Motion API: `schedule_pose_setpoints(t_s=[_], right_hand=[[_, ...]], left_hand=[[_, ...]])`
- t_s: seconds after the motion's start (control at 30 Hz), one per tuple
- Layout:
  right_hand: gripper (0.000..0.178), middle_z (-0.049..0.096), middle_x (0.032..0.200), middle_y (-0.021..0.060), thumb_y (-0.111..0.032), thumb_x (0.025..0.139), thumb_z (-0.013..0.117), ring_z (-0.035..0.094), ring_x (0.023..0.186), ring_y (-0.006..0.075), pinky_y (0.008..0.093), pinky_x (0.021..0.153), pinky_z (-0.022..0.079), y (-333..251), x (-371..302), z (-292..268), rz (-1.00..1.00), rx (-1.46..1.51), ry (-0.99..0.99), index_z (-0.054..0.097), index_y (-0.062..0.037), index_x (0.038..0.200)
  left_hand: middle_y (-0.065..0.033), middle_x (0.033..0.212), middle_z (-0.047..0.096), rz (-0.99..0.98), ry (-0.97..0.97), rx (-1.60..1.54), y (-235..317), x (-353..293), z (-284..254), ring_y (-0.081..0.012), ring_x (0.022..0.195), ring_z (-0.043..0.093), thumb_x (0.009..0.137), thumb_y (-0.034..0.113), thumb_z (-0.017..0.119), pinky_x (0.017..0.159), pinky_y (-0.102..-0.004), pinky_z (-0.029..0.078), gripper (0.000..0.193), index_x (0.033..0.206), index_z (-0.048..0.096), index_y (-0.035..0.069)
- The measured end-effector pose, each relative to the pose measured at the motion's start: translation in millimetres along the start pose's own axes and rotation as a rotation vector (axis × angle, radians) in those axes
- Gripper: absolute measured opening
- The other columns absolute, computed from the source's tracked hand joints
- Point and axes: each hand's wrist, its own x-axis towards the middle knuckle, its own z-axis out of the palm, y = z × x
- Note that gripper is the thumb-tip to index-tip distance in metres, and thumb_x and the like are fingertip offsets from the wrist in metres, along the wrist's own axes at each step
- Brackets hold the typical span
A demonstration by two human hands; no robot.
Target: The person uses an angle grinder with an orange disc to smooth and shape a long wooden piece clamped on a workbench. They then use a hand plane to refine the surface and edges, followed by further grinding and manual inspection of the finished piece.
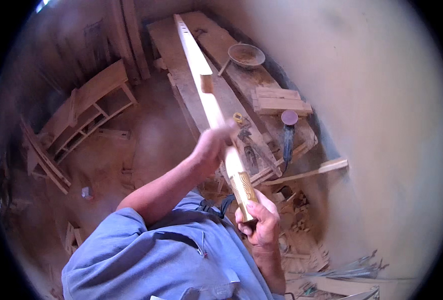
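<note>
I hold a long pale wooden post (213, 111) that slants up and away over the workbench. A step is cut partway along it, and slots show near its far end. Its near end bears a carved wavy pattern (242, 189). My right hand (263, 220) is closed round that carved end, thumb on top. Farther up, my left hand (215, 145) lies against the middle of the post. Motion smears its fingers, so their grip cannot be made out.
On the workbench (171, 42) are a shallow bowl (246, 55), stacked wood pieces (280, 101), a sander with a purple disc (289, 118) and a yellow tape measure (238, 118). Wooden furniture frames (89, 107) stand at left. Offcuts (299, 210) litter the floor by the right wall.
</note>
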Motion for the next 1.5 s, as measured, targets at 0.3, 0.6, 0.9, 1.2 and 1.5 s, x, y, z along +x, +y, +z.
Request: schedule_pose_setpoints(t_s=[0.3,0.6,0.9,1.2,1.5], right_hand=[[0.091,0.070,0.108,0.0201,-0.042,0.098,0.072,0.066,0.073,0.0173,0.0279,0.067,0.052,-62.0,-36.1,48.3,-0.301,0.130,-0.398,0.030,0.0113,0.158],[0.062,0.072,0.107,0.0199,-0.018,0.111,0.054,0.072,0.078,0.0185,0.0295,0.069,0.055,-94.5,-38.1,92.5,-0.551,-0.112,-0.462,0.029,0.0111,0.160],[0.056,0.074,0.101,0.0199,-0.018,0.112,0.053,0.074,0.073,0.0204,0.0284,0.064,0.057,-104.2,-34.4,93.7,-0.684,-0.156,-0.402,0.036,0.0123,0.155],[0.049,0.075,0.099,0.0200,-0.017,0.112,0.053,0.074,0.070,0.0205,0.0294,0.062,0.058,-104.6,-33.0,85.3,-0.711,-0.177,-0.348,0.043,0.0125,0.150],[0.101,0.071,0.118,0.0276,-0.064,0.099,0.060,0.077,0.083,0.0277,0.0345,0.065,0.061,-97.8,-23.3,54.9,-0.514,0.139,-0.435,0.027,0.0096,0.160]], left_hand=[[-0.0178,0.093,0.066,0.376,-0.092,-0.406,79.9,20.2,15.4,-0.0306,0.074,0.068,0.115,0.037,0.036,0.069,-0.0462,0.060,0.035,0.130,0.046,0.007],[-0.0174,0.092,0.059,0.372,0.016,-0.374,155.8,3.2,37.5,-0.0283,0.069,0.063,0.113,0.035,0.035,0.060,-0.0434,0.058,0.030,0.119,0.042,0.007],[-0.0190,0.098,0.064,0.481,0.076,-0.179,164.5,12.1,52.1,-0.0340,0.079,0.068,0.110,0.027,0.042,0.075,-0.0503,0.060,0.036,0.134,0.043,0.000],[-0.0165,0.085,0.062,0.441,0.051,-0.262,158.0,5.7,65.5,-0.0265,0.065,0.066,0.112,0.029,0.039,0.054,-0.0394,0.059,0.024,0.113,0.047,0.006],[-0.0157,0.095,0.063,0.312,-0.160,-0.348,130.3,31.6,51.8,-0.0258,0.075,0.067,0.103,0.026,0.056,0.067,-0.0425,0.059,0.026,0.116,0.052,0.005]])
